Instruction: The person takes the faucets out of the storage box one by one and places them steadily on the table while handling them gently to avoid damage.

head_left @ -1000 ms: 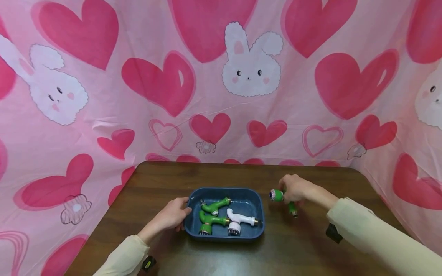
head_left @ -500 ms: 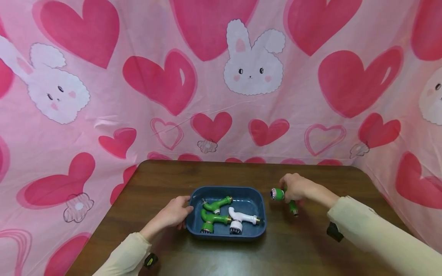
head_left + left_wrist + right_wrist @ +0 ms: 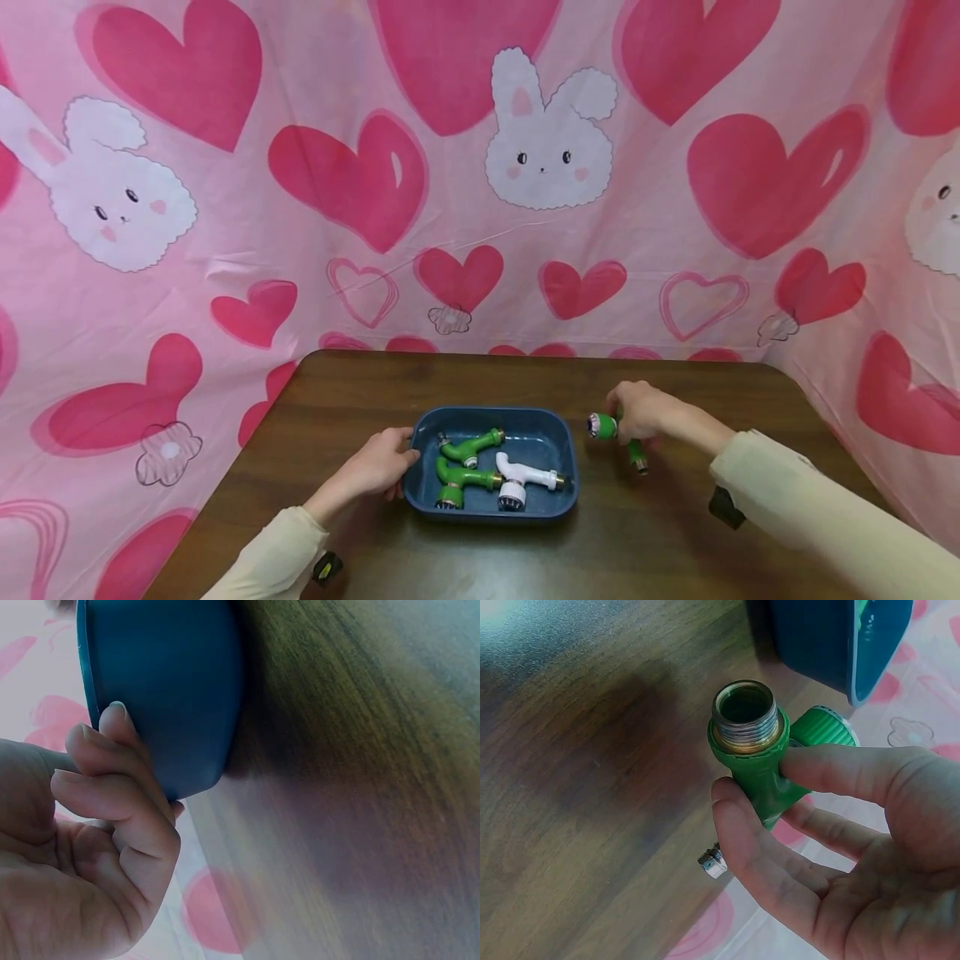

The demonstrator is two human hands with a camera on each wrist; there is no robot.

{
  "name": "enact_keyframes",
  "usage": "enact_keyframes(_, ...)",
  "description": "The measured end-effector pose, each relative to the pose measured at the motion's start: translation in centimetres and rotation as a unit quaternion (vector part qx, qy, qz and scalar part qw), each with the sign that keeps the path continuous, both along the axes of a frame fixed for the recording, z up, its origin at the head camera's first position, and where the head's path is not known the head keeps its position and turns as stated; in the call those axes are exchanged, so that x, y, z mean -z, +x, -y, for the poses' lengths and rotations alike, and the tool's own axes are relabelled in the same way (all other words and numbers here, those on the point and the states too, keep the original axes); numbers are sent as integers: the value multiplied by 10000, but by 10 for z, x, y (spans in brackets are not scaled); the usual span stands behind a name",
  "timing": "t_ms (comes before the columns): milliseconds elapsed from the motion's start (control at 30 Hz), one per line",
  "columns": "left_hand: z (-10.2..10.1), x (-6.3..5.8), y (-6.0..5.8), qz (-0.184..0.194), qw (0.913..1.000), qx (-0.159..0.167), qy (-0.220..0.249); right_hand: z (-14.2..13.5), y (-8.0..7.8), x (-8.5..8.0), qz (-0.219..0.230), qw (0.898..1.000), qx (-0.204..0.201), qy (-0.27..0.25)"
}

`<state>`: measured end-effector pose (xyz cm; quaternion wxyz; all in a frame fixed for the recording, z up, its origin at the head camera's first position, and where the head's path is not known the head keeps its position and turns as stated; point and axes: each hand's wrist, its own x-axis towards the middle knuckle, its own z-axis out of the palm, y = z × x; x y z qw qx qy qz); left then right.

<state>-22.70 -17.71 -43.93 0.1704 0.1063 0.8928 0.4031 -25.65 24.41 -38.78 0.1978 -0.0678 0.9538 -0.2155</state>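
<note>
Between thumb and fingers, my right hand (image 3: 643,412) pinches a green plastic tap (image 3: 763,784) to the right of a blue tub. In the right wrist view its threaded brass end points at the camera, with the ribbed green knob (image 3: 825,726) behind the thumb. My left hand (image 3: 375,463) grips the left wall of the blue tub (image 3: 491,518), thumb over the rim and fingers bent against the outside (image 3: 124,802). Inside the tub lie a green tap (image 3: 474,447) at the back, another green tap (image 3: 459,476) in front of it and a white tap (image 3: 525,474) on the right.
Tub and hands are over a dark brown wooden table (image 3: 360,383) with rounded far corners. A pink cloth (image 3: 465,225) with hearts and rabbits hangs behind the table and at both sides.
</note>
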Motion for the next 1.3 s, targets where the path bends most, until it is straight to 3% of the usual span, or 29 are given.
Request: enact_keyframes(1300,2,2,1,23,10000,-26,17,-3,5,17,-6,10000,17,96)
